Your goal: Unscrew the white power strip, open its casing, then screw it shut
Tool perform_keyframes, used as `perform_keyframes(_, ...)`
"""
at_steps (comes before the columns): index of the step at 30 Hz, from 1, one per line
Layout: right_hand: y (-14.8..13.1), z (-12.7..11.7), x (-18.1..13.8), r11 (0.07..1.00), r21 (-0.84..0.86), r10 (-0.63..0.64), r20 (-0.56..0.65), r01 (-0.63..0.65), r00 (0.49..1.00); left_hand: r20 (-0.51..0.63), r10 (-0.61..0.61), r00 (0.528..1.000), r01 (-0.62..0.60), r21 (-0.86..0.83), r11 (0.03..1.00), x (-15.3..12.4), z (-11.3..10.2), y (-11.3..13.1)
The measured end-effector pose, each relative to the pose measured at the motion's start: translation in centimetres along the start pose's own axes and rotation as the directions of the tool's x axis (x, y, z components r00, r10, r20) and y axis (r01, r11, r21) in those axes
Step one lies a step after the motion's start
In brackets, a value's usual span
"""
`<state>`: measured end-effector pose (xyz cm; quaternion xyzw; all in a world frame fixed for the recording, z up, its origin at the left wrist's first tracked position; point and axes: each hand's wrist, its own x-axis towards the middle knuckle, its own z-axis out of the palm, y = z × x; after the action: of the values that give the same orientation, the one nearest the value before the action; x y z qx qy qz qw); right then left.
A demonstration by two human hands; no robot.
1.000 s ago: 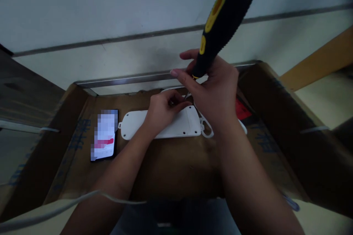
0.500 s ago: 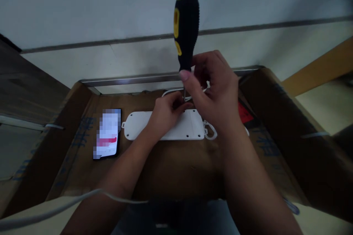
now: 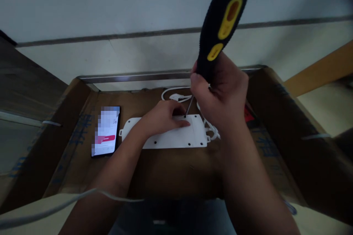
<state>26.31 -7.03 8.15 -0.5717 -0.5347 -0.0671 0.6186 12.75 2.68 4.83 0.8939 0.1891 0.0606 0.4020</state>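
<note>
A white power strip [image 3: 168, 137] lies with its screw-holed back up on the cardboard. My left hand [image 3: 162, 119] holds it, thumb on the back and fingers curled at the far edge. My right hand [image 3: 223, 88] is closed round the lower handle of a black and yellow screwdriver [image 3: 223, 18]. The screwdriver leans, handle up and to the right, and its thin shaft runs down to a hole near the strip's far edge, between my left thumb and fingers. Whether a screw sits in that hole I cannot tell.
A phone [image 3: 106, 132] with a lit screen lies left of the strip. The strip's white cord and plug [image 3: 176, 97] are behind it. A red and black item [image 3: 249, 117] is partly hidden by my right arm. Cardboard walls [image 3: 298, 128] rise at both sides; another white cable [image 3: 55, 211] crosses the lower left.
The screwdriver has tilted to the right, and my right hand has moved from its neck onto its handle. The strip has shifted slightly nearer. My left fingers have come away from the shaft.
</note>
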Motion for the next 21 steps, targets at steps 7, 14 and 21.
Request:
perform_keyframes(7, -0.4, -0.1, 0.0, 0.995, 0.094, -0.018, 0.029, 0.015, 0.999, -0.003, 0.017, 1.000, -0.017, -0.035, 0.999, -0.2, 0.3, -0.1)
perform_keyframes(14, -1.0, 0.0, 0.3, 1.000, 0.017, 0.021, 0.007, -0.021, 1.000, -0.126, 0.141, 0.982, -0.167, -0.227, 0.959, -0.2, -0.3, 0.3)
perform_keyframes(21, -0.8, 0.4, 0.9, 0.972, 0.234, 0.004, -0.045, 0.007, 0.999, -0.187, 0.069, 0.980, -0.130, -0.343, 0.930, -0.2, -0.3, 1.0)
